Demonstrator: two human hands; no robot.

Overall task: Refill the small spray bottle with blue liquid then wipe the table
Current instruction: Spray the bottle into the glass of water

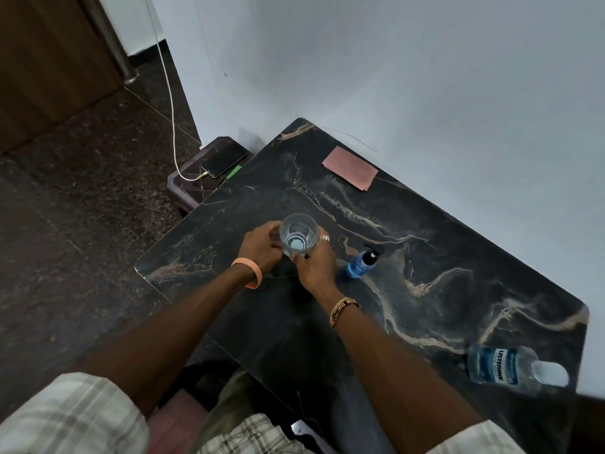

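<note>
The lower wall of the glass (299, 235) is covered by the fingers round it, and a small dark thing at the right hand's fingertips just under the glass is too small to identify. The table's (425, 257) near edge is hidden behind the arms and cut off at the bottom of the view. The large mouthwash bottle (510, 368) lies on its side close to the table's right-hand edge, its cap end blurred; it looks mostly clear, with a faint blue tint, and how much it holds cannot be told. The glass is a clear tumbler with a shallow layer of pale blue liquid at its bottom. The small spray bottle (361, 263) stands on the table with a black pump top and is filled with blue liquid up to near its neck. The left hand (262, 247) and the right hand (316, 263) both curl round the glass from opposite sides, holding it toward the table's left edge. The small spray bottle stands just beside the right hand, on its right, untouched. A pink cloth (350, 168) lies flat by the wall-side edge near the far corner.
</note>
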